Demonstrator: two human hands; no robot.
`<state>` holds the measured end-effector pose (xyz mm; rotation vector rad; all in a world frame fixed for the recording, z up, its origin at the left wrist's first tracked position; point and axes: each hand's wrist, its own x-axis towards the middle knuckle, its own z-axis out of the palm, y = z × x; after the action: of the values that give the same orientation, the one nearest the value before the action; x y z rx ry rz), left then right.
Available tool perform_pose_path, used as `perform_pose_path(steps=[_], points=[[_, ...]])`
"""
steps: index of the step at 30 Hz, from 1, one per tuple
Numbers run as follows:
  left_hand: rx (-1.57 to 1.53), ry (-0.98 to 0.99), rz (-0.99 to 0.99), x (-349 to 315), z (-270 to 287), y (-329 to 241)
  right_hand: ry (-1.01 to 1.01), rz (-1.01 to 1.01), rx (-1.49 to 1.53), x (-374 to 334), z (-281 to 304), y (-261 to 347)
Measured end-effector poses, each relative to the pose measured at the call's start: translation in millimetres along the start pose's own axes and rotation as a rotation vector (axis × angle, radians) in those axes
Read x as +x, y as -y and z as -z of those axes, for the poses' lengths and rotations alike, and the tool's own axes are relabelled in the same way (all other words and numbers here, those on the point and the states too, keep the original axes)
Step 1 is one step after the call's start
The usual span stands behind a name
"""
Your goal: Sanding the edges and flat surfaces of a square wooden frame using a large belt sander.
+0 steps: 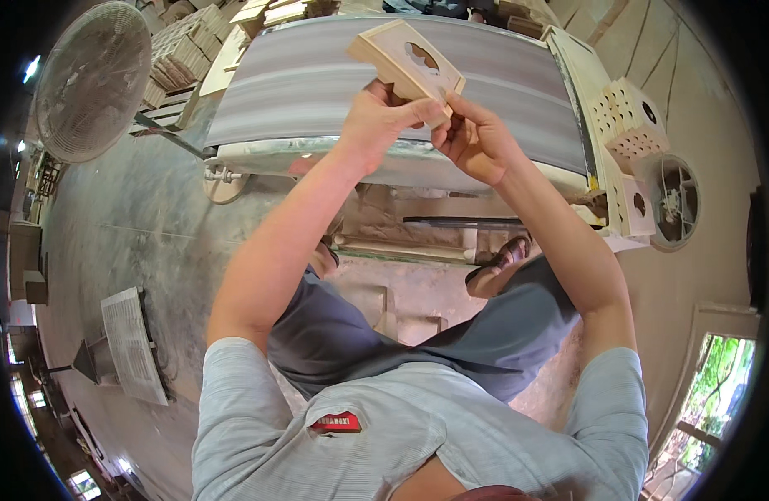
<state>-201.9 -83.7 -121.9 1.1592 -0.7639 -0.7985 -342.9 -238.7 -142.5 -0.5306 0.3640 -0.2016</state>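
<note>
A pale wooden box with a scalloped oval cut-out in its face is held up, tilted, above a wide grey belt that looks like a sanding belt. My left hand grips its lower left side, thumb stretched along the near edge and fingers partly hidden behind. At the near right corner, my right hand pinches the wood between thumb and fingers. Between the box and the belt surface there seems to be a gap, though its size is hard to judge.
Stacked wooden pieces lie beyond the belt's left end, near a large round fan. Along its right end, wooden boxes with holes rest on a ledge, near a wall fan. A metal bar runs below the belt's front edge.
</note>
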Motion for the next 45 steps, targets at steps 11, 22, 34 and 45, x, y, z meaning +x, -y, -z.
perform_pose_path(steps=[11,22,34,45], points=[[0.034,0.108,-0.019,-2,6,-5,0.044,-0.009,-0.045,-7,1,0],[0.007,0.044,-0.075,-2,11,-4,0.098,0.054,-0.247,-9,15,3],[0.081,0.086,-0.094,-4,1,-8,0.093,0.025,-0.280,-10,16,2],[0.187,0.103,-0.150,-4,7,-4,0.109,0.030,-0.303,-11,18,3]])
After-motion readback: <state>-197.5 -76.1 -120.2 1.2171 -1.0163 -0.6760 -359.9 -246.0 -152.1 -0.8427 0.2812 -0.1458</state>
